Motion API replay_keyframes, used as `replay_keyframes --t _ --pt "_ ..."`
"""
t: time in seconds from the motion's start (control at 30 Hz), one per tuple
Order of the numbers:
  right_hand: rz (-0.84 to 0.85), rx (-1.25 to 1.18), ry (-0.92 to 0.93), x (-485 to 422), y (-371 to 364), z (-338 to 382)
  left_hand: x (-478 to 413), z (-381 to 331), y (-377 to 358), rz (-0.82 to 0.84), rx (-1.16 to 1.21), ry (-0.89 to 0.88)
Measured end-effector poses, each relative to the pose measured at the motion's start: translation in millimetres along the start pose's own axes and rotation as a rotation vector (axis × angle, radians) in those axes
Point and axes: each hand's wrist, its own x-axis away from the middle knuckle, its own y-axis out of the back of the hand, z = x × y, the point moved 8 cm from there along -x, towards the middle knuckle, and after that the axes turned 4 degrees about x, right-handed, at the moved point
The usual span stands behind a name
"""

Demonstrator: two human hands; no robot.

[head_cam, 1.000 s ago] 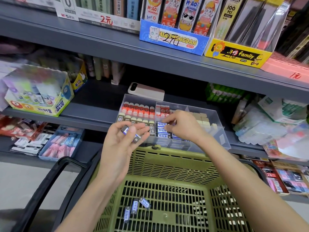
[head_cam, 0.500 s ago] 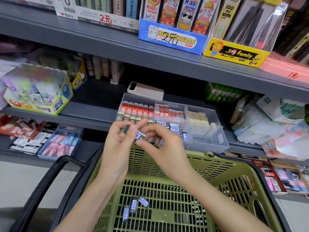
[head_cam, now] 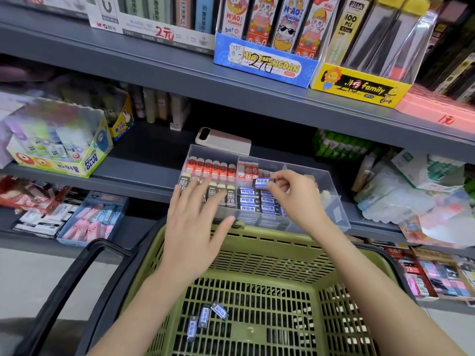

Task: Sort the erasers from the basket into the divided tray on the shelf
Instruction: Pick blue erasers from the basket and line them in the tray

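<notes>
My right hand (head_cam: 293,196) pinches a blue-sleeved eraser (head_cam: 262,182) over the middle compartment of the clear divided tray (head_cam: 336,214) on the shelf, just above rows of matching blue erasers (head_cam: 253,200). Spread flat with straight fingers, my left hand (head_cam: 195,222) hovers in front of the tray's left compartment and holds nothing. That compartment holds red erasers (head_cam: 209,168) and beige 2B erasers (head_cam: 230,196). Three blue erasers (head_cam: 205,317) lie on the floor of the green basket (head_cam: 270,255) below.
A phone (head_cam: 222,142) lies behind the tray. A glue-stick box (head_cam: 59,150) stands at the left on the same shelf, plastic-wrapped packs (head_cam: 411,191) at the right. Display boxes (head_cam: 264,62) line the shelf above. The basket's black handle (head_cam: 64,286) hangs at the left.
My right hand took the blue eraser from my left hand and carried it up over the tray's middle compartment. My left hand opened and is now empty.
</notes>
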Motion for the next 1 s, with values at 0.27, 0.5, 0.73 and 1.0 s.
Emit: replay_keyframes --t 0.27,0.5,0.73,1.0 --pt "0.049 0.039 0.077 -9 -23 16 2 4 -19 0.141 -0.233 -0.065" --pt "-0.032 0.054 0.075 -3 -27 17 1 2 -19 0.161 -0.272 -0.072" --pt "-0.217 0.078 0.201 26 5 31 -3 3 -15 0.154 -0.221 -0.056" --pt "0.400 0.015 0.238 165 -105 9 10 -5 5 0.034 -0.062 -0.060"
